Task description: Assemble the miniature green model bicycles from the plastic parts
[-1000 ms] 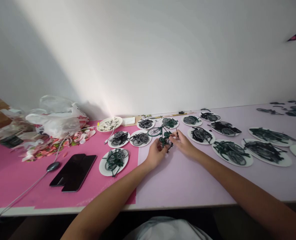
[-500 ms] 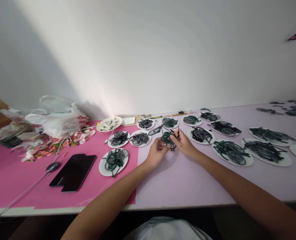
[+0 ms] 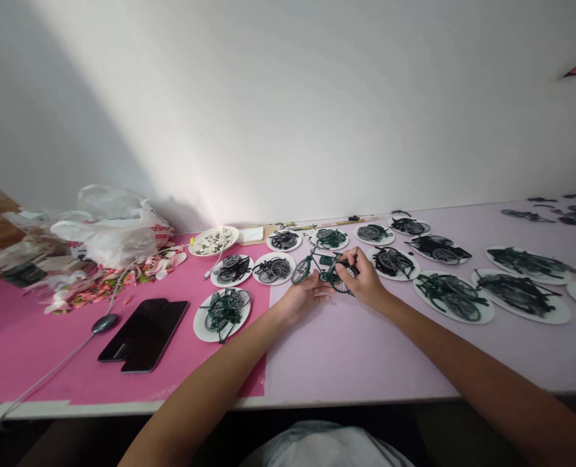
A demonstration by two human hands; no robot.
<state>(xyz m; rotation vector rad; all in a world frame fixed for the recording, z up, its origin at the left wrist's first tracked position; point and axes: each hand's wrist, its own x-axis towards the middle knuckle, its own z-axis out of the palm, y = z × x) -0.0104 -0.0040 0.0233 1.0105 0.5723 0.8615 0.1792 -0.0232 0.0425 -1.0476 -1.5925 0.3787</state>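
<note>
A small dark green model bicycle (image 3: 325, 261) is held side-on above the lilac part of the table. My right hand (image 3: 359, 275) is closed on its rear end, by the rear wheel and seat. Under the frame and between the wheels, my left hand (image 3: 308, 295) grips the bicycle from below, its fingers partly hidden. The front wheel (image 3: 301, 271) points left. Behind the bicycle is a white plate of dark green parts (image 3: 331, 239). Left of it, another plate (image 3: 274, 268) bears dark wheels and frames.
More plates of bicycle parts (image 3: 453, 297) stand to the right, and one (image 3: 222, 314) on the pink side. Two dark phones or tablets (image 3: 144, 334), a cable puck (image 3: 105, 323), petals (image 3: 93, 288) and a plastic bag (image 3: 108, 233) lie left. A wall rises behind.
The bicycle has turned from a tilted, edge-on pose to a side view, with both wheels showing. My right hand has shifted slightly right, and my left hand's fingers have moved below the frame.
</note>
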